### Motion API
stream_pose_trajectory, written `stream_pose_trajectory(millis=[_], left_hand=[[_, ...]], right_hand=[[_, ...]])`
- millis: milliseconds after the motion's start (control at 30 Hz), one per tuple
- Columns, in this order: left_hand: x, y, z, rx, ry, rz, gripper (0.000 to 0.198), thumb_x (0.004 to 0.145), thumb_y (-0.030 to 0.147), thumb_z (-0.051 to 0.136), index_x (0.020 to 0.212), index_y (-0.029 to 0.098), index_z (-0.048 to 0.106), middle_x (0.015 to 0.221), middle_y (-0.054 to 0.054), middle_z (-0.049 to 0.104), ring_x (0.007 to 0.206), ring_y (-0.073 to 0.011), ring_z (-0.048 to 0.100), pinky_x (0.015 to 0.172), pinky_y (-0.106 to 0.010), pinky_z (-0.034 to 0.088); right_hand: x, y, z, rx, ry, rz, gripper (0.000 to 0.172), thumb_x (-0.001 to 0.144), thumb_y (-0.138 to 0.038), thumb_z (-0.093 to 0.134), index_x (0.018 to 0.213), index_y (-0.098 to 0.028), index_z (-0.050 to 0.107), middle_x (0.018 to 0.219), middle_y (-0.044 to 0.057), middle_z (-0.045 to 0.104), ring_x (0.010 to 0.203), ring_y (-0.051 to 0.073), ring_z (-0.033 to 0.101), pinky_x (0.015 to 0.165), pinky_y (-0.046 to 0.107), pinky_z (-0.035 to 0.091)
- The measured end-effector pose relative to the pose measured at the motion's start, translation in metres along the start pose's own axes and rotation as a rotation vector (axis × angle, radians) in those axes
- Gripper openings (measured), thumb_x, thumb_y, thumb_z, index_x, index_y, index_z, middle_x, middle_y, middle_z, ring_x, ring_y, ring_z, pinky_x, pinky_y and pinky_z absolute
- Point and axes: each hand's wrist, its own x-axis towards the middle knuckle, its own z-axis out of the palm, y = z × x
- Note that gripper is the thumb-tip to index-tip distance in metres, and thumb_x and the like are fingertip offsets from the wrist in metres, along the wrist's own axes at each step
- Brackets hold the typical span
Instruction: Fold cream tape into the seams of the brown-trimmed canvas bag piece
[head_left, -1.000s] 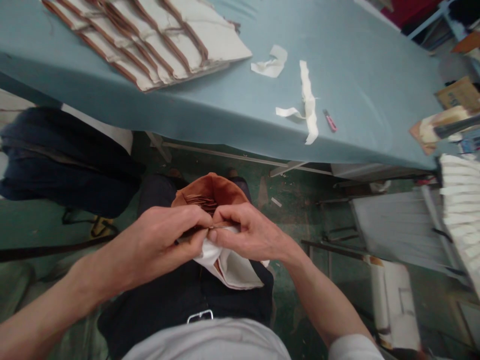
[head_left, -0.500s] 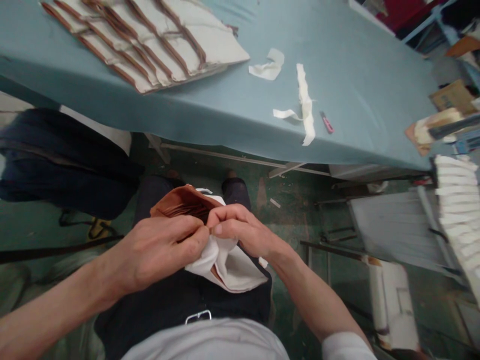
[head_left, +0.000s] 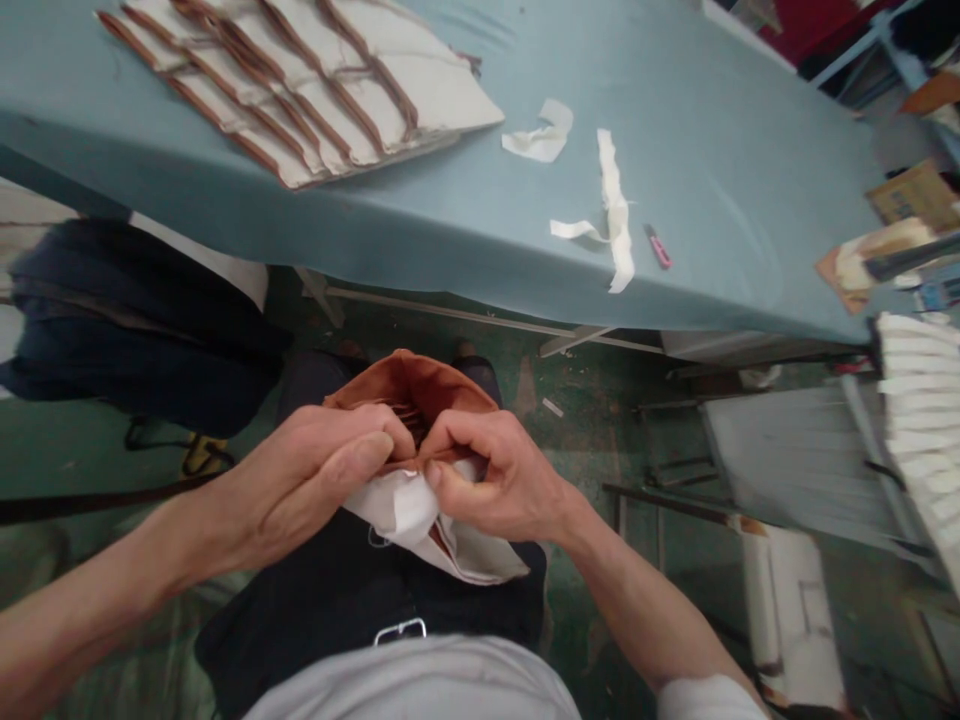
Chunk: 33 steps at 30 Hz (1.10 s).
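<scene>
Beside the blue cloth-covered desk [head_left: 720,210], closed fingers of the left hand [head_left: 319,470] and right hand [head_left: 506,475] gripped a brown-and-white fabric pouch [head_left: 454,388], probably light, soft, best held by its brown rim [head_left: 406,464].

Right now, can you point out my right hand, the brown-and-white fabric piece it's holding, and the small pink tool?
Right hand [head_left: 504,472], head view: back of the hand.
Brown-and-white fabric piece [head_left: 403,508], head view: its white cloth.
Small pink tool [head_left: 661,252], head view: its pink handle.
</scene>
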Motion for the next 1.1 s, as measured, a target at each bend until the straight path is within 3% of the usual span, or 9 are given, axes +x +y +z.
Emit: stream_pose_trajectory(millis=[133,267,400,567,700,867,967,1100], left_hand=[[0.004,-0.004,-0.003,0.102,-0.040,0.028,0.033,0.110,0.027,0.050,0.081,0.021,0.064,0.072,0.003,0.066,0.063,-0.0135,0.059,0.061,-0.025,0.044],[0.002,-0.006,-0.004,0.164,-0.073,0.044,0.032,0.111,0.030,0.050,0.086,0.021,0.067,0.078,-0.001,0.068,0.070,-0.0175,0.063,0.066,-0.029,0.045],[-0.001,-0.003,-0.008,0.126,-0.169,0.012,0.027,0.110,0.024,0.049,0.090,0.022,0.066,0.080,0.001,0.068,0.069,-0.0165,0.062,0.063,-0.030,0.043],[0.000,-0.003,-0.005,0.154,-0.127,0.080,0.027,0.107,0.018,0.052,0.080,0.023,0.053,0.071,0.005,0.060,0.061,-0.0127,0.054,0.058,-0.031,0.036],[0.004,-0.001,0.005,0.042,0.003,0.105,0.029,0.103,0.012,0.053,0.076,0.021,0.051,0.063,0.008,0.052,0.053,-0.0078,0.046,0.053,-0.026,0.032],[0.008,0.008,0.025,-0.353,0.160,0.022,0.028,0.101,0.014,0.053,0.074,0.021,0.055,0.064,0.008,0.053,0.052,-0.0070,0.047,0.051,-0.020,0.037],[0.006,0.006,0.031,-0.494,0.139,-0.076,0.023,0.103,0.019,0.052,0.082,0.020,0.061,0.071,0.005,0.060,0.057,-0.0094,0.054,0.052,-0.020,0.042],[0.004,0.003,0.025,-0.342,0.037,-0.058,0.022,0.107,0.017,0.052,0.094,0.021,0.069,0.082,0.004,0.069,0.070,-0.0105,0.064,0.063,-0.019,0.049]], right_hand=[[0.000,0.001,0.001,-0.098,0.032,-0.061,0.011,0.083,-0.019,0.056,0.072,-0.022,0.055,0.064,-0.006,0.054,0.056,0.009,0.044,0.061,0.025,0.036],[-0.003,0.002,0.000,-0.178,0.031,-0.107,0.013,0.087,-0.018,0.058,0.075,-0.022,0.056,0.068,-0.004,0.059,0.060,0.011,0.049,0.063,0.025,0.038],[-0.007,0.000,-0.001,-0.182,0.021,-0.113,0.014,0.091,-0.017,0.058,0.077,-0.022,0.059,0.070,-0.003,0.064,0.060,0.012,0.053,0.064,0.025,0.040],[-0.010,-0.006,-0.004,-0.190,-0.011,-0.106,0.017,0.096,-0.018,0.059,0.079,-0.022,0.062,0.071,-0.001,0.066,0.065,0.013,0.057,0.065,0.026,0.041],[-0.009,0.001,-0.006,0.091,-0.043,-0.042,0.022,0.100,-0.029,0.065,0.080,-0.020,0.064,0.071,-0.003,0.063,0.061,0.010,0.050,0.062,0.025,0.039],[-0.011,0.017,0.004,0.577,-0.057,0.017,0.035,0.097,-0.048,0.075,0.079,-0.020,0.064,0.067,-0.004,0.055,0.057,0.010,0.042,0.054,0.025,0.033],[-0.016,0.025,0.009,0.645,0.024,0.066,0.038,0.095,-0.051,0.076,0.078,-0.020,0.064,0.065,-0.004,0.053,0.057,0.011,0.040,0.055,0.026,0.032],[-0.021,0.033,0.006,0.587,0.030,0.075,0.035,0.096,-0.048,0.076,0.079,-0.019,0.064,0.065,-0.003,0.053,0.057,0.010,0.039,0.053,0.025,0.030]])
